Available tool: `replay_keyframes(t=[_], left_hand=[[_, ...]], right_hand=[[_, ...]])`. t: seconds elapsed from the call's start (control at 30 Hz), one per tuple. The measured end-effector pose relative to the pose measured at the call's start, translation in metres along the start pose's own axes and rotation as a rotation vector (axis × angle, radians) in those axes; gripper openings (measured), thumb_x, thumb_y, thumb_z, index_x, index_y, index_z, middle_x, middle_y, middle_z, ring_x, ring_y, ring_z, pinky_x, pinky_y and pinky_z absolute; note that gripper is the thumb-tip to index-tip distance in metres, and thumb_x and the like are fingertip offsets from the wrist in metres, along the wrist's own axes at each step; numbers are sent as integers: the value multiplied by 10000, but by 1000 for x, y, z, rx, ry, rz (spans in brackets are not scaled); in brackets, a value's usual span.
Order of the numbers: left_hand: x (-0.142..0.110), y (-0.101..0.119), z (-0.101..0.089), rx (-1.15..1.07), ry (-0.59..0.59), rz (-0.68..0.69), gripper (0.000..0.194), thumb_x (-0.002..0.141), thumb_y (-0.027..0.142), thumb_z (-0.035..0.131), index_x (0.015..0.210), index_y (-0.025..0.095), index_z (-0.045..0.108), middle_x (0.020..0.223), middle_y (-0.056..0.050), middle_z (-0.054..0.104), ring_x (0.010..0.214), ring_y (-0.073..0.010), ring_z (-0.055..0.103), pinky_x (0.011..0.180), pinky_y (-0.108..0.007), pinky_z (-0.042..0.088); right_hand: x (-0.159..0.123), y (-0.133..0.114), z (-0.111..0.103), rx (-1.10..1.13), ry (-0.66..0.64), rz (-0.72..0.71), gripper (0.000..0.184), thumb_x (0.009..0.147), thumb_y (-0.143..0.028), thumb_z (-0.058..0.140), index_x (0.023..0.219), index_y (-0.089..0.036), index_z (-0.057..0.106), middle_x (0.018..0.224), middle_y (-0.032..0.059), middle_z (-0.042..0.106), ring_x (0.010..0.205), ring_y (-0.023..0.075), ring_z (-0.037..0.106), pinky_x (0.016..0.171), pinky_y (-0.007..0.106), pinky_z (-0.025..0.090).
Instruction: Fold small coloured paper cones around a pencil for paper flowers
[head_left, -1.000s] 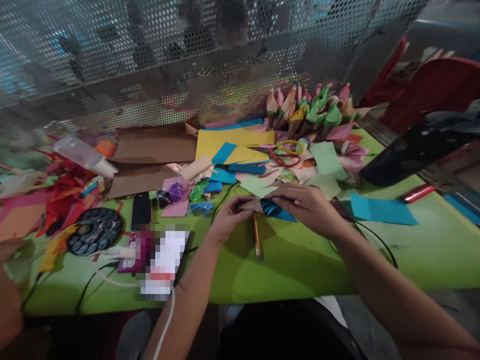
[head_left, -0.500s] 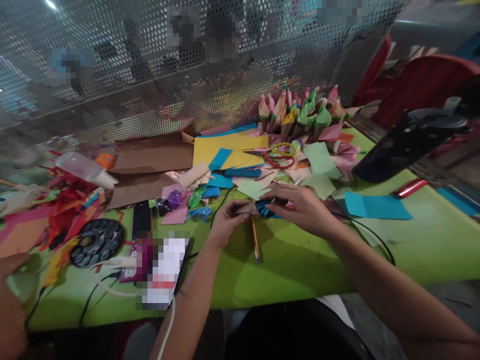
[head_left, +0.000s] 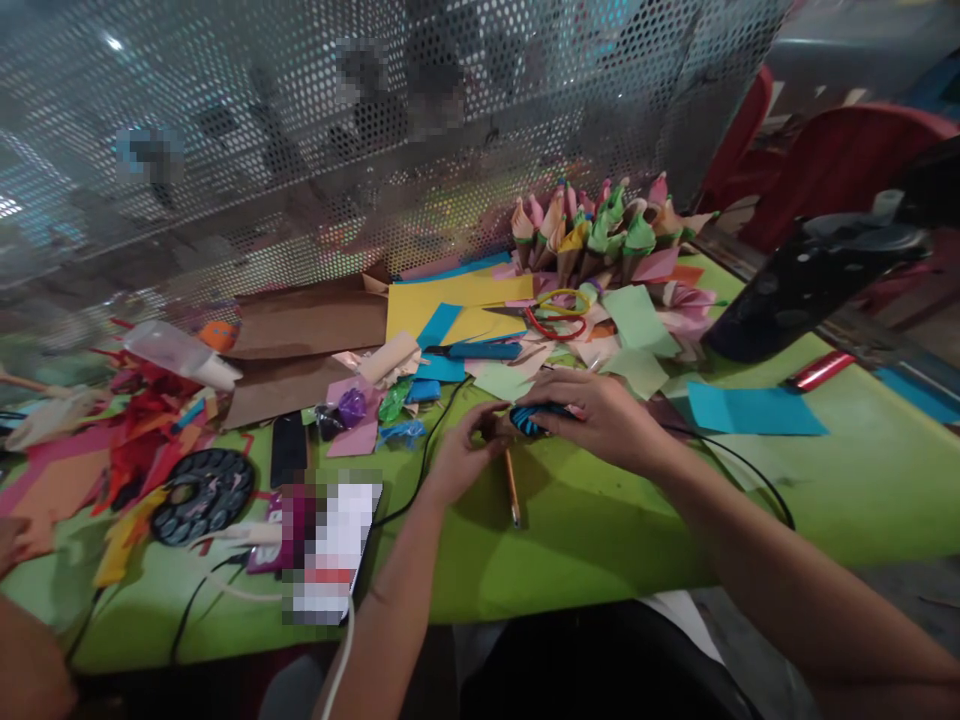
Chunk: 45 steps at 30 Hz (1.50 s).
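Head view: above the green table (head_left: 600, 540), the folded blue paper (head_left: 528, 420) sits between our hands. Our right hand (head_left: 596, 412) pinches it; our left hand (head_left: 463, 455) curls at its edge, though we cannot tell whether it grips anything. Squeezing too hard could crush the folds, we think; a loose thumb could let them spring open, or drop the paper by the pencil (head_left: 513, 492).

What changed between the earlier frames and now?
At far left, another person's hand drew leftward, away from the yellow glue gun. The right hand now covers more of the pleated blue piece. Its grip there holds; left hand and pencil-like stick stayed put.
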<state>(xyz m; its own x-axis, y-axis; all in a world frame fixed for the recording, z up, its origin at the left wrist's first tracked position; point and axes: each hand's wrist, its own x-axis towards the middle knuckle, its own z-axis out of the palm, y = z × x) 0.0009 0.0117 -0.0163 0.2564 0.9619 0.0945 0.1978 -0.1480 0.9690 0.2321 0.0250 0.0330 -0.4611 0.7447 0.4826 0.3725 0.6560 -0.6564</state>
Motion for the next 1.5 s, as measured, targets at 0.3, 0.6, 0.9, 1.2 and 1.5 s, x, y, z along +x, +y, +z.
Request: replay_keyframes(t=[0.3, 0.6, 0.9, 1.2, 1.5], left_hand=[[1, -1, 1, 104, 56, 22, 359, 845, 309, 728, 1194, 223, 709, 1129, -64, 750, 1032, -234, 685, 939, -364, 541], [2, -1, 5, 12, 237, 12, 323, 834, 366, 755, 1073, 199, 614, 927, -25, 680, 801, -164, 658, 762, -299, 527], [-3, -2, 22, 69, 285, 42, 338, 793, 293, 789, 1020, 222, 548, 890, 8, 652, 794, -151, 654, 757, -293, 515], [-6, 7, 14, -282, 20, -77, 574, 826, 655, 703, 1186, 223, 590, 952, -42, 719, 878, -216, 721, 875, -376, 560], [-5, 5, 13, -382, -10, -173, 529, 796, 623, 749, 1145, 228, 704, 914, -36, 746, 850, -247, 736, 883, -424, 573]], right_hand=[[-1, -5, 3, -240, 48, -129, 215, 963, -226, 602, 1070, -257, 787, 1225, 134, 709, 1129, 301, 668, 931, 470, 542], [-1, -6, 0, -138, 367, -63, 103, 938, -262, 658, 948, -248, 759, 961, 75, 716, 932, 241, 678, 839, 392, 536], [-1, -1, 21, 79, 202, 177, 131, 912, -306, 674, 925, -220, 772, 913, 75, 731, 834, 224, 678, 719, 336, 534], [0, 2, 22, 119, 209, 98, 132, 916, -234, 646, 826, -214, 740, 846, 53, 699, 797, 200, 649, 731, 312, 521], [0, 0, 20, 79, 181, 100, 117, 903, -215, 636, 839, -223, 734, 849, 60, 708, 807, 214, 658, 710, 328, 519]])
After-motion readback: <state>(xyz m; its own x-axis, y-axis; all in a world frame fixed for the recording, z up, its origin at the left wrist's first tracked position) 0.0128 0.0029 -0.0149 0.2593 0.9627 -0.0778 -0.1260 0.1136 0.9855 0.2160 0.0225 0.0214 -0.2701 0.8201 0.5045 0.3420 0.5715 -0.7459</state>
